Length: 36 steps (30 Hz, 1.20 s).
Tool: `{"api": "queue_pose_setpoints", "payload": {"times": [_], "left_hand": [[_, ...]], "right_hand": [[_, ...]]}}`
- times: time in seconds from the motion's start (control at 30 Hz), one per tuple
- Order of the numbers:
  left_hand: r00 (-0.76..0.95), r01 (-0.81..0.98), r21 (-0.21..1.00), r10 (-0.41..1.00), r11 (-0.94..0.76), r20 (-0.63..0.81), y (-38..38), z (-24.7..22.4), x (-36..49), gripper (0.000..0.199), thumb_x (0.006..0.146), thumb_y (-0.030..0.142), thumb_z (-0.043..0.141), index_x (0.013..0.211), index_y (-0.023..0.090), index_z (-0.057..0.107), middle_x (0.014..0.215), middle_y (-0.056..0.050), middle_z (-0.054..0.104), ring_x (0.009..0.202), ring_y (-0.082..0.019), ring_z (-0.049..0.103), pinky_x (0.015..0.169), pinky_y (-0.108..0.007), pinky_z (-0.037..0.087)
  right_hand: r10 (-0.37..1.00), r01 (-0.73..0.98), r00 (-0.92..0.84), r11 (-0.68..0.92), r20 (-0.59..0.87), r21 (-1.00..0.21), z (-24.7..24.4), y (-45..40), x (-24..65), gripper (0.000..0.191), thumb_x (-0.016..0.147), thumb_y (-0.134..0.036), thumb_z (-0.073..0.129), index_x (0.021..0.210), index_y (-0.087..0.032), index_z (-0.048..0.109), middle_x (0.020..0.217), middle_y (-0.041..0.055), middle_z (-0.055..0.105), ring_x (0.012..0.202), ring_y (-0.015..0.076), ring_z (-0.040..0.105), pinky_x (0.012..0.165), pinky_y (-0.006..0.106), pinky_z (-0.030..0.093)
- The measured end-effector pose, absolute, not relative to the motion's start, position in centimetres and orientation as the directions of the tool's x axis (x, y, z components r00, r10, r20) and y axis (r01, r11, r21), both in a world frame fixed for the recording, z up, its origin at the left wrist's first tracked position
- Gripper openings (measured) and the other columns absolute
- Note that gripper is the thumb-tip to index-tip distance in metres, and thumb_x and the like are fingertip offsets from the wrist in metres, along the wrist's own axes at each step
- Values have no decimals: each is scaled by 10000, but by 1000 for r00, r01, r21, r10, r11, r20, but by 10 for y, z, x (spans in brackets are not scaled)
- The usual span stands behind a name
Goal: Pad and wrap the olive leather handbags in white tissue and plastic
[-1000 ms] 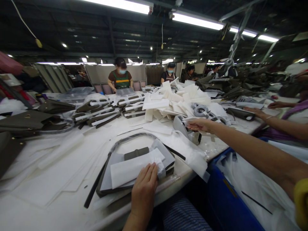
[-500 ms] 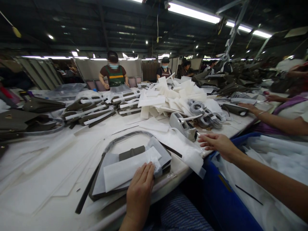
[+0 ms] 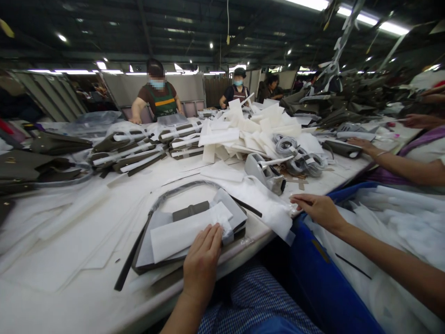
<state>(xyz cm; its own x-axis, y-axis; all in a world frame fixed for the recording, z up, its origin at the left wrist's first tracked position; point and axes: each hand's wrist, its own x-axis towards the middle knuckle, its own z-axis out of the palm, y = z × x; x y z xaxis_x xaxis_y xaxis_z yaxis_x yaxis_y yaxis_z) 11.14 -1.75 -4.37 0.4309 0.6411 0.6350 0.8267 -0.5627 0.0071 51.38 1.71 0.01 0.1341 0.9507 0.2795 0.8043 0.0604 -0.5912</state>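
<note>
A dark olive handbag (image 3: 149, 266) lies flat at the table's front edge, its plastic-wrapped handle (image 3: 181, 185) arching away from me. White foam sheet (image 3: 187, 234) covers part of the bag, with clear wrap at its right end. My left hand (image 3: 203, 253) rests on the sheet's right end, fingers stretched out and close together. To the right, my right hand (image 3: 318, 208) pinches a small shiny bit of clear tape (image 3: 292, 200) by the table edge. Just beyond that hand stands a grey tape dispenser (image 3: 266, 174).
A heap of white foam pieces (image 3: 257, 130) and coiled clear-wrapped cords (image 3: 295, 155) lie beyond the dispenser. Wrapped bags (image 3: 128, 150) are stacked at the back left. A blue bin (image 3: 323, 278) full of white sheeting stands right. Co-workers stand opposite; another person's arm (image 3: 399, 164) reaches in at right.
My right hand has come away from the dispenser, slightly nearer me, and its fingers have closed into a pinch. My left hand stays on the foam sheet. The co-worker opposite has stretched an arm sideways.
</note>
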Motion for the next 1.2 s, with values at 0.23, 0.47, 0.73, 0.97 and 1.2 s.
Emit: {"api": "queue_pose_setpoints", "payload": {"times": [0.23,0.47,0.73,0.97,1.2], "left_hand": [[422,821,62,675,-568,606,-18,-41,114,406,917,121,582,1321,162,596,1353,-52,631,1233,-251,601,1056,-415,513],[382,829,112,700,-548,603,-19,-39,115,391,904,141,623,1293,179,610,1322,-43,655,1219,-237,606,1058,-401,509],[361,835,128,709,-535,606,-20,-39,117,367,930,197,613,1297,193,599,1322,-38,655,1224,-218,599,1086,-374,482],[344,839,160,736,-520,583,-20,-37,118,369,916,175,619,1285,186,602,1326,-53,651,1225,-210,598,1082,-373,491],[334,790,298,784,-535,523,-27,-25,115,454,871,129,572,1322,171,570,1365,-43,622,1275,-208,550,1152,-371,417]], "right_hand": [[720,715,-649,688,245,-127,68,0,482,272,959,-242,498,1060,-278,748,1007,21,767,850,168,725,736,238,511],[458,443,-888,870,24,-217,111,27,372,209,950,-342,565,867,-216,710,770,13,713,684,122,650,625,220,412],[296,321,-936,939,-190,-123,100,88,297,167,832,-357,675,740,-219,693,703,-20,697,626,124,589,548,243,282],[263,279,-909,960,-323,-3,90,106,272,96,767,-349,751,738,-260,731,681,-41,712,585,120,553,538,255,223],[313,324,-877,946,-364,33,96,102,259,162,732,-339,828,772,-201,754,658,-90,700,589,62,503,576,211,178]]}}
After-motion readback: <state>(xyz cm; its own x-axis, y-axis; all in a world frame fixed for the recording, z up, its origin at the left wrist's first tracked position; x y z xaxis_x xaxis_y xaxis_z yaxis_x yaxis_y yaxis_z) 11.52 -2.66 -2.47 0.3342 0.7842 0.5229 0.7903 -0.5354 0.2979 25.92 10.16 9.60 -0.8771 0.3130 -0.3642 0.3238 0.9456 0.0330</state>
